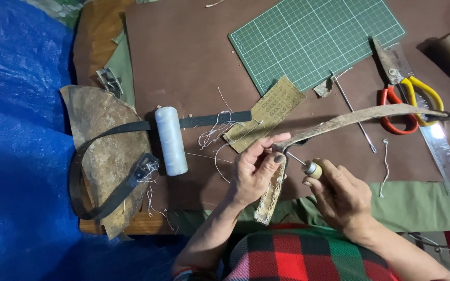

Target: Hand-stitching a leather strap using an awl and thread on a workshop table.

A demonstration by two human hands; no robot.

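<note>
Small leatherworking bench, hand-craft workshop. Evidence: brown work mat (pixel 183 47) covering a wooden table (pixel 97 31); green gridded cutting mat (pixel 313 36); spool of white thread (pixel 171 140); black belt strap (pixel 110 198) over a scrap of worn leather (pixel 105 151); two pairs of scissors (pixel 410 101), red- and yellow-handled; clear ruler (pixel 441 151); sandpaper piece (pixel 266 112); loose thread ends. Blue tarpaulin (pixel 22 145) alongside.

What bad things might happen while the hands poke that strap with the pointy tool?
The awl in the right hand points toward the left hand pinching the leather strap; a slip might prick a finger. The strap's far end lies over the scissors, so a tug might drag them. Loose threads near the white spool might snag.
</note>
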